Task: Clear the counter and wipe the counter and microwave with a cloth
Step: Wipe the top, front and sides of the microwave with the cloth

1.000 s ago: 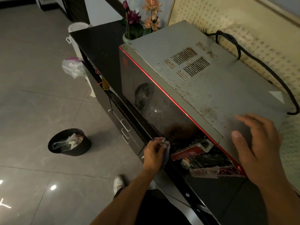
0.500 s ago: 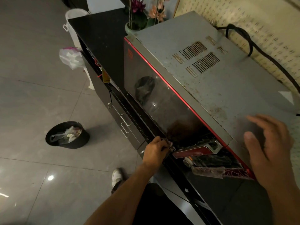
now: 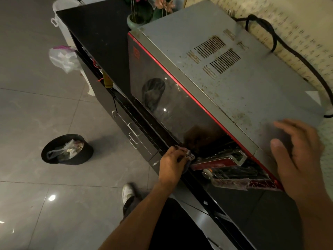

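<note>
Left hand [image 3: 172,164]: fingers [image 3: 177,150] curled, pinching a small cloth [image 3: 189,159] against the lower door edge of the microwave [image 3: 234,91]. A red handle [image 3: 216,160] sits just past the fingertips; the black bench [image 3: 100,33] edge runs directly below them.

Right hand [image 3: 297,154]: fingers spread wide, holding nothing, over the microwave's stained grey top at its near corner. Contact with it cannot be told.

A black cable [image 3: 288,49] lies well beyond those fingers. A bin [image 3: 67,149] stands on the floor, far from the left fingers.

Looks steeply down from head height, close above the microwave [image 3: 234,91], facing along its glass front.
</note>
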Motion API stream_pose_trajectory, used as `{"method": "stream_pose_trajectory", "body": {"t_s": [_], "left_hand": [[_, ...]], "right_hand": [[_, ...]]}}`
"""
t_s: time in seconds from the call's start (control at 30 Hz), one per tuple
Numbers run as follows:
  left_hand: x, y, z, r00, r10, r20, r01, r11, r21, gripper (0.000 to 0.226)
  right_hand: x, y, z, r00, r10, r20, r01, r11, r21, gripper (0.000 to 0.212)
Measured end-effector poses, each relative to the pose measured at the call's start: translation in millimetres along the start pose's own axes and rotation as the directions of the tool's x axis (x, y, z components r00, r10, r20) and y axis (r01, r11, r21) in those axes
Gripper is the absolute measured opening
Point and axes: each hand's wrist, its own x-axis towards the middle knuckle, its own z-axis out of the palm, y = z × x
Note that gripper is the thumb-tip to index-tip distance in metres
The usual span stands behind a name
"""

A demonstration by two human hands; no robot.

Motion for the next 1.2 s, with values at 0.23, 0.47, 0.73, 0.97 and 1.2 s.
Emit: {"method": "stream_pose_trajectory", "body": {"t_s": [0.23, 0.47, 0.73, 0.97, 1.2], "left_hand": [[0, -4, 2, 0.980, -0.198, 0.004, 0.198, 0.980, -0.010, 0.005], [-14, 56, -32, 0.942, -0.152, -0.298, 0.092, 0.975, -0.203, 0.007], [-66, 136, -8, 0.904, 0.130, -0.407, -0.201, 0.970, -0.138, 0.010], [-76, 70, 65, 0.830, -0.443, -0.338, 0.324, 0.877, -0.355, 0.021], [-74, 121, 56, 0.854, -0.305, -0.421, 0.084, 0.880, -0.468, 0.014]], "right_hand": [[-2, -1, 0, 0.999, -0.033, -0.012, 0.033, 0.999, -0.001, 0.049], [3, 4, -1, 0.995, -0.099, 0.002, 0.099, 0.995, -0.013, 0.053], [2, 17, 5, 0.991, -0.118, -0.071, 0.125, 0.986, 0.113, 0.051], [3, 20, 8, 0.973, -0.184, -0.138, 0.201, 0.972, 0.121, 0.047], [2, 19, 8, 0.975, -0.167, -0.149, 0.188, 0.973, 0.134, 0.046]]}}
